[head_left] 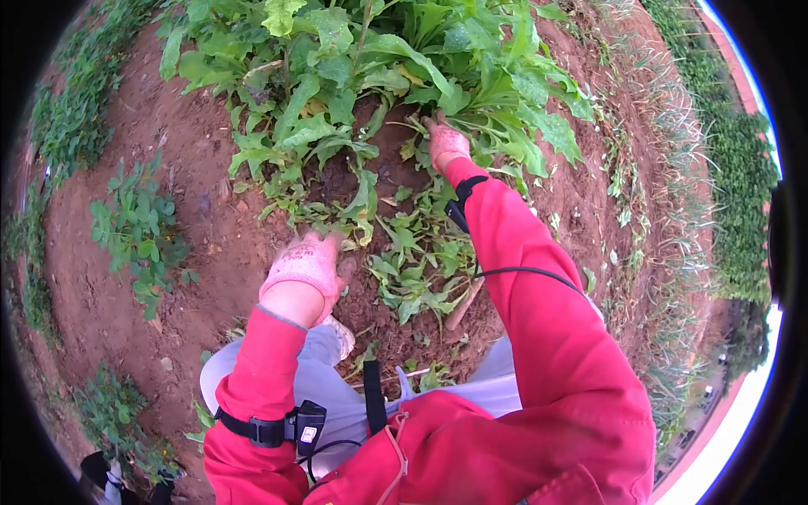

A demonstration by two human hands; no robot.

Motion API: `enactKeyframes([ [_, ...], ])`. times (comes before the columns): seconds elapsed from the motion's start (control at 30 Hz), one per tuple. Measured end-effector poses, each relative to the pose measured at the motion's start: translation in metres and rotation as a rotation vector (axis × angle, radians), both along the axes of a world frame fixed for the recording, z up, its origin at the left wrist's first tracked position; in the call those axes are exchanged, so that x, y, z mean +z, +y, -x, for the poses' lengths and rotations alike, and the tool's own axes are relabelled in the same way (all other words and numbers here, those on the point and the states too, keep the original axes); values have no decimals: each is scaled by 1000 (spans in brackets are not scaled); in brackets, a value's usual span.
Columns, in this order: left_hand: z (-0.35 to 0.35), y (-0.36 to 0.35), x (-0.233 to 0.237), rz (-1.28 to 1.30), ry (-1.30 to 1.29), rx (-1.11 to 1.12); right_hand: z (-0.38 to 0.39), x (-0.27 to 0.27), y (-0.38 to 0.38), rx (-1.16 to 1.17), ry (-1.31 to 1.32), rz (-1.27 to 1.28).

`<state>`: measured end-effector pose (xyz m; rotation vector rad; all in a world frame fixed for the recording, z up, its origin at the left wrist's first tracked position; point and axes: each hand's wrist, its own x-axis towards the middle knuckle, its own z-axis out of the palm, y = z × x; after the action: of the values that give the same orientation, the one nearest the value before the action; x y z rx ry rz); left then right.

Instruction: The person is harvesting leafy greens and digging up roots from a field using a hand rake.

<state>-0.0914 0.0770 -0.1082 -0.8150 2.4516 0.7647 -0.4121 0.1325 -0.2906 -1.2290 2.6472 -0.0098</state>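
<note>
Both of my hands wear pink work gloves. My right hand (pixel 448 143) reaches in among the lower leaves of a bushy green plant (pixel 497 93). Its fingers are curled at the base of the leaves, and foliage partly hides what they grip. My left hand (pixel 305 268) hovers over the soil beside the drooping lower leaves (pixel 364 198); its fingers are a little blurred, with the thumb apart, and nothing shows in them. Between and below my hands lies a loose spread of detached leaves (pixel 417 261).
A wooden stick or handle (pixel 465 305) slants out of the loose leaves near my knees. Low leafy plants (pixel 141 227) grow on the bare reddish soil (pixel 198 252) at left. Thin grassy rows (pixel 665 168) run along the right. A cable (pixel 530 270) lies over my right sleeve.
</note>
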Motion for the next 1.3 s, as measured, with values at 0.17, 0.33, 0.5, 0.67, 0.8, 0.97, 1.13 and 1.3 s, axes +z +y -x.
enactKeyframes([
  [0.17, -5, -5, -6, -4, 23, 43, 32, -33, -20, -289, -26, -220],
  [0.33, 4, -6, -3, -6, 27, 31, 28, -89, -6, -308, -27, -343],
  [0.5, 6, -5, -4, -12, 45, 19, 19, -101, 2, -346, -139, -474],
  [0.67, 5, -1, -3, -5, 40, 31, 10, -86, 7, -219, -149, -552],
  [0.8, 7, 2, -4, 17, 29, 8, 1, -76, 27, -185, -146, -383],
  [0.97, 9, 6, 1, -2, 51, -6, -7, -48, 54, -6, -34, -106],
  [1.13, 8, 8, -2, 7, 58, -8, 24, -4, 34, 121, 196, 97],
  [1.3, 13, 7, -3, 6, 21, 7, 72, 0, 5, -48, 261, 41],
])
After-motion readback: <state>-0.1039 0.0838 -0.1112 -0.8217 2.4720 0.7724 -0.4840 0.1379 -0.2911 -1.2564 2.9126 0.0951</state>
